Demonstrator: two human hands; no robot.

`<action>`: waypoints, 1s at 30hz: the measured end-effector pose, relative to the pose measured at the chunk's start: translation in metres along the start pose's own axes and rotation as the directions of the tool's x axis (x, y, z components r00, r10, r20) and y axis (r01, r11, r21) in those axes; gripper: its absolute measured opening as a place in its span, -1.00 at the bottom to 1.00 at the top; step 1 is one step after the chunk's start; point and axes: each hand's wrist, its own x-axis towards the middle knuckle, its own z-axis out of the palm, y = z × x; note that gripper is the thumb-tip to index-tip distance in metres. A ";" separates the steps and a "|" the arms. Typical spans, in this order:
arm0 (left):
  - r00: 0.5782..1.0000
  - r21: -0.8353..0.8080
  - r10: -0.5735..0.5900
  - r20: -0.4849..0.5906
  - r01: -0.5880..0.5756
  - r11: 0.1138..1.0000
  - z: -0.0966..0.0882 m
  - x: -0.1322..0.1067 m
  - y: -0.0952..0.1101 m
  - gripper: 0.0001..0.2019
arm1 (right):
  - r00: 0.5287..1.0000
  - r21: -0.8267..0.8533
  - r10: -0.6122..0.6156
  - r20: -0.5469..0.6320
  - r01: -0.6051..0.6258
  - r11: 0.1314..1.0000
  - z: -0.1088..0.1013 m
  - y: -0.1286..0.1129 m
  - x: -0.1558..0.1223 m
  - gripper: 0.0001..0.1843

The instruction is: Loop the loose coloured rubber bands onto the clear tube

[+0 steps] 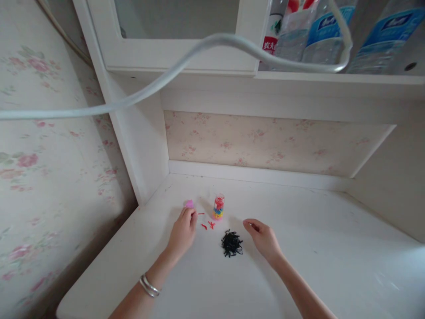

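Lettering on one bottle (pixel 269 44) above the tabletop (pixel 332 270) reads 农夫 on red; I can't make out the words on the blue labels (pixel 390 27). I see the left hand (pixel 183 227) palm down, fingers curled together beside a pink piece (pixel 189 204); the right hand (pixel 264 237) has thumb and forefinger nearly meeting, near black strips (pixel 231 243). Whether either grips anything, I cannot tell. Between them, nearer the tabletop's back-left corner than its back-right, stands a jar (pixel 218 207) beside red strips (pixel 211 225).

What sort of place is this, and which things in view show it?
Probably a room in a home: floral wallpaper, a white desk beneath a cabinet, and shelved plastic bottles.
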 end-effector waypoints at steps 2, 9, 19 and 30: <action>0.998 -0.027 0.047 -0.035 -0.048 0.998 0.000 0.010 0.013 -0.78 | 1.000 0.029 0.023 0.010 -0.023 0.999 0.000 0.019 -0.013 -0.54; 0.995 0.066 0.088 -0.050 -0.085 0.994 0.005 0.054 0.058 -0.77 | 0.999 -0.013 -0.023 0.038 0.024 1.000 -0.001 0.018 -0.028 -0.60; 0.988 0.348 0.122 0.098 -0.149 0.925 0.010 0.063 0.075 -0.74 | 0.997 -0.071 -0.077 0.019 0.078 0.994 -0.004 0.018 -0.031 -0.61; 0.983 0.234 0.165 0.083 -0.180 0.955 0.003 0.070 0.067 -0.77 | 0.995 -0.069 -0.098 0.021 0.099 0.993 -0.005 0.015 -0.032 -0.63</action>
